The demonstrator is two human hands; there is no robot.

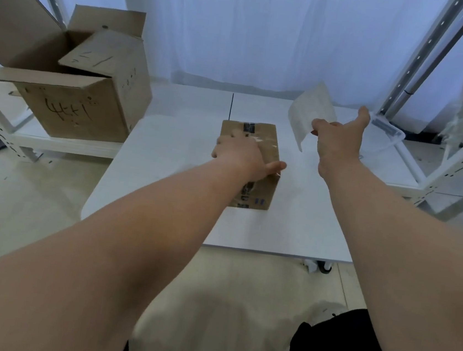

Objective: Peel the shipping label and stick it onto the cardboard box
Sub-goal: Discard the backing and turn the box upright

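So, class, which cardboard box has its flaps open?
The large box on the left shelf, marker writing on its side. The small box on the table is taped shut under the left hand.

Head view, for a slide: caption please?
Left hand grips the cardboard box while right hand pinches the shipping label aloft.

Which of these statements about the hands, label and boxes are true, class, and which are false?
1. The left hand is on the small cardboard box. True.
2. The label is stuck on that box. False: it is in the air to the box's right, apart from it.
3. The right hand pinches the label. True.
4. The large open box stands on the table. False: it stands on a shelf to the table's left.
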